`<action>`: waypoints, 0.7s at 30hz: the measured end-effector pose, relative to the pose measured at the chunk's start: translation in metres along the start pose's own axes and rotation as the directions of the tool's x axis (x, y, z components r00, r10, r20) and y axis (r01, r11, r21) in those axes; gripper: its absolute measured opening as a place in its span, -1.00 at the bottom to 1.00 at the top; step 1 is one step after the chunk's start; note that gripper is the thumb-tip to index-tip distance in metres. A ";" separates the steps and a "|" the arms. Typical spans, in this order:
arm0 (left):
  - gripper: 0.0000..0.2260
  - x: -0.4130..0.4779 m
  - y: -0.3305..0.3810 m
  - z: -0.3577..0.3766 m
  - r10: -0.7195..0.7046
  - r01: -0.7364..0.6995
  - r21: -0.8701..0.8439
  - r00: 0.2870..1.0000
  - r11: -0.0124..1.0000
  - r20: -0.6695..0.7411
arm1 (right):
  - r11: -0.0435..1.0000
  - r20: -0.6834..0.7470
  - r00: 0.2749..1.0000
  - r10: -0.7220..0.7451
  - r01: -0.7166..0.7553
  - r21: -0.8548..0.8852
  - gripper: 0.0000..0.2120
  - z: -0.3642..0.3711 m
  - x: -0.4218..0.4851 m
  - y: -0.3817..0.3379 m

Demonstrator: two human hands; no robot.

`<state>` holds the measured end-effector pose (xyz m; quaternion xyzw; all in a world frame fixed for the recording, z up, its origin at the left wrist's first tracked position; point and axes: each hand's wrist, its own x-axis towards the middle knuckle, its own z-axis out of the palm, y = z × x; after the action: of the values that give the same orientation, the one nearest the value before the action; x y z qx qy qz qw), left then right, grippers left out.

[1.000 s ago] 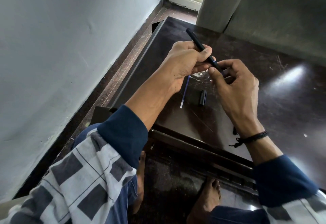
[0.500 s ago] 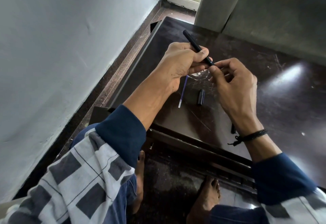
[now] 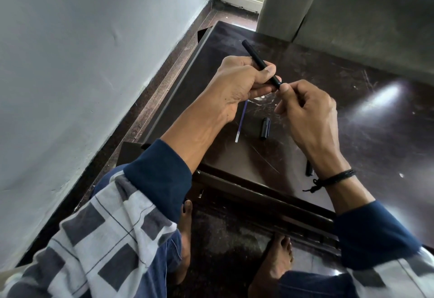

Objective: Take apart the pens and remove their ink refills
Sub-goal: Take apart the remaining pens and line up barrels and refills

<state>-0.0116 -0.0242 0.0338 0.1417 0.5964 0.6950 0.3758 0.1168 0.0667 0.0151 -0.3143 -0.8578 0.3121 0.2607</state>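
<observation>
Table (image 3: 375,138) — dark, glossy, scratched. On top: thin blue refill (image 3: 240,121); short black piece (image 3: 265,128) near it, not touching. Second piece (image 3: 309,168) — black, toward near edge, partly hidden.

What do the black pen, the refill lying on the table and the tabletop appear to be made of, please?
The black pen looks like matte plastic: uniform dull black, no glint. The ink refill seems a thin translucent plastic tube, blue ink showing through. The tabletop looks like glossy dark wood or laminate: it mirrors light and shows scratches.
</observation>
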 end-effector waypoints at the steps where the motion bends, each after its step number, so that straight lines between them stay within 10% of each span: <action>1: -0.86 0.000 0.000 0.000 0.002 -0.002 -0.001 1.000 1.000 -0.002 | 1.000 0.012 1.000 0.008 -0.007 -0.003 -0.74 0.000 0.000 -0.001; 21: -0.90 -0.001 -0.002 0.002 -0.009 0.009 -0.029 1.000 1.000 0.023 | 0.999 -0.034 0.999 -0.004 0.005 0.032 -0.89 -0.002 0.000 0.000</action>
<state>-0.0092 -0.0235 0.0326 0.1415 0.5825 0.7002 0.3877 0.1183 0.0671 0.0170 -0.3133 -0.8488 0.3200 0.2809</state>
